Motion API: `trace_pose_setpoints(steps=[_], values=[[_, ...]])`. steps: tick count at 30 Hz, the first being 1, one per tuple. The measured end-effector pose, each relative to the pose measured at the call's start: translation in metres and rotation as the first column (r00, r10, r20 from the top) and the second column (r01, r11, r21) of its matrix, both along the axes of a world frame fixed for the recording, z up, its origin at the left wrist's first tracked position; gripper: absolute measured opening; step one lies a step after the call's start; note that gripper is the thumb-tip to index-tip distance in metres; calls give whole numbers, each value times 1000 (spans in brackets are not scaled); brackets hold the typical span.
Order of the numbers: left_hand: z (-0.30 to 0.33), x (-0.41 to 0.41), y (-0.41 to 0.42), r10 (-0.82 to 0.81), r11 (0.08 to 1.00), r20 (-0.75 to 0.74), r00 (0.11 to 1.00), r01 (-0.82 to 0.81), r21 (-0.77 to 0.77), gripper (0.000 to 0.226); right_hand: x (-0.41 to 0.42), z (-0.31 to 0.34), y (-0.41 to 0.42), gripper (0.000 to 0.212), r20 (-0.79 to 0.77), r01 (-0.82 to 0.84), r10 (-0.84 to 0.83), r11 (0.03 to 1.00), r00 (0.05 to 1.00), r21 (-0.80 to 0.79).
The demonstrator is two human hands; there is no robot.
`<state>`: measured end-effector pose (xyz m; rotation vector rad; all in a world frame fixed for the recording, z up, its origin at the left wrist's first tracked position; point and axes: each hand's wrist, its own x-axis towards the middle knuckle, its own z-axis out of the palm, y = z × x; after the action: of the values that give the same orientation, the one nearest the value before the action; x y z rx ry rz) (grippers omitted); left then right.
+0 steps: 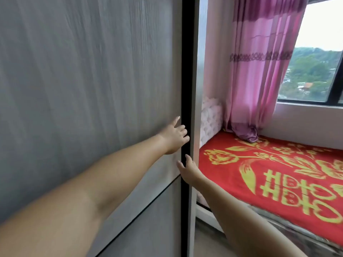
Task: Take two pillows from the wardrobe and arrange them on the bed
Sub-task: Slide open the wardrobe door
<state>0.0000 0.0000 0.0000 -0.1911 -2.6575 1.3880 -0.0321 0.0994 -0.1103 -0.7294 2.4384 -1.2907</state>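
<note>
A grey wood-grain wardrobe door [83, 89] fills the left half of the view. A narrow dark gap [185, 71] runs down its right edge, next to a pale frame. My left hand [173, 138] lies against the door's right edge, fingers curled toward the gap. My right hand [187, 168] is just below it, fingertips at the same edge. Neither hand holds a loose object. The bed [278, 179], covered by a red blanket with a yellow pattern, lies to the right. No pillow shows; the wardrobe's inside is hidden.
A pink curtain [259, 71] hangs at the bed's far end, its hem resting on the blanket. A white tufted headboard [211, 115] stands beside the wardrobe. A window [319, 52] is at the upper right. A strip of floor [207, 242] separates wardrobe and bed.
</note>
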Motion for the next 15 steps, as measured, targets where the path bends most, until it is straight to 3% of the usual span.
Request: trace_pose_setpoints(steps=[6,9,15], values=[[-10,-32,-9,51,990,75,996,-41,-136,45,-21,-29,-38,73,127,58,-41,989,991,-135],[-12,-43,-8,57,991,29,998,-53,-122,43,-42,-36,-39,68,174,70,-35,978,984,-195],[-13,-47,4,92,987,-17,996,-94,-129,34,-51,-44,-42,58,135,114,-87,972,987,-206]])
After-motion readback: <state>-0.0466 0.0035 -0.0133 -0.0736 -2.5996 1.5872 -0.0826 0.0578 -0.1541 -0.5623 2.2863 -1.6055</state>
